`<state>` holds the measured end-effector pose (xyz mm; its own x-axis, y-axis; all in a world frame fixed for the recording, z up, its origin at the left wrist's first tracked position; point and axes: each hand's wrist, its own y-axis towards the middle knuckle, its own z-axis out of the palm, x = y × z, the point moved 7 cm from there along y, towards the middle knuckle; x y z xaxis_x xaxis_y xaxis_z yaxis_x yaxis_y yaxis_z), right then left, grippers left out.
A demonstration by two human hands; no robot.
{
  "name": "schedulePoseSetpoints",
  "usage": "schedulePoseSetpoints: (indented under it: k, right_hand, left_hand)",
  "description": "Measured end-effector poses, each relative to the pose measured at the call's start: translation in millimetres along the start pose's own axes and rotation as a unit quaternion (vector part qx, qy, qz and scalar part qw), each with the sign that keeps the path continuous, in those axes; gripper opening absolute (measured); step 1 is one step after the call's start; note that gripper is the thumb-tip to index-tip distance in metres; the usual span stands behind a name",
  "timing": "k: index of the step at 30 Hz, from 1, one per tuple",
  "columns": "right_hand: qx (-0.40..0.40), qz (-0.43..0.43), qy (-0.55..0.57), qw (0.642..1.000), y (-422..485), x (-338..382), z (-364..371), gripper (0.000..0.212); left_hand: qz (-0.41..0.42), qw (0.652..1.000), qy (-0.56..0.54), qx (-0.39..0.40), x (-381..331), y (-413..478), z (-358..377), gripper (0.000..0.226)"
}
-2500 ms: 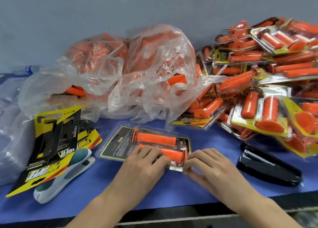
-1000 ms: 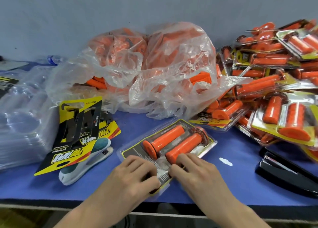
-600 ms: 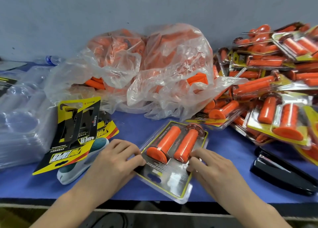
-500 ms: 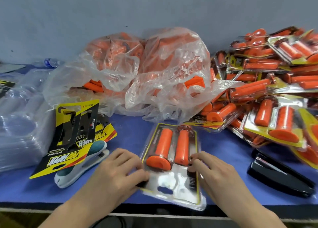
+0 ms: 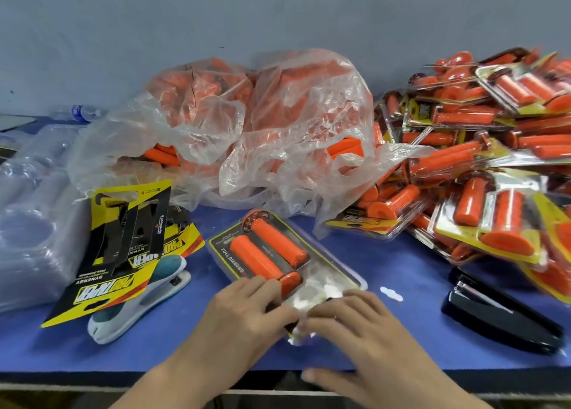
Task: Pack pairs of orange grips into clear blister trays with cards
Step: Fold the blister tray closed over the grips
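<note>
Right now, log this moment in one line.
blister pack: two orange grips inside | left hand: on its near end | right hand: pressing near corner
</note>
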<state>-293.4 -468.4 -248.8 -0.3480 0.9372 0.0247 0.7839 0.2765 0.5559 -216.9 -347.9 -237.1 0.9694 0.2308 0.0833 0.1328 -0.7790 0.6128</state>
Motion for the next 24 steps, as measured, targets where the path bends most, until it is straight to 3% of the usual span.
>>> schedulePoseSetpoints:
  k: [3,7,19,24]
  right_hand:
    - [-0.059,-0.015,-0.044,0.997,-0.6,8.4,7.2,0.023]
    - [-0.11,-0.021,-0.091,0.99,-1.1,-1.9,-1.8,0.032]
    - [-0.035,0.022,-0.12,0.992,-30.2,-48.0,-19.3,0.017]
    - [-0.064,0.01,-0.12,0.991,-14.9,-26.1,-6.9,0.009]
  left_hand:
    - [0.017,1.0,0.017,0.01,-7.9,5.9,9.5,0.012]
    - [0.033,0.999,0.015,0.02,-4.0,11.3,11.8,0.011]
    - [0.038,0.999,0.005,0.004,4.2,17.8,16.3,0.021]
    - [0.04,0.999,-0.007,0.014,-13.0,19.3,18.0,0.02]
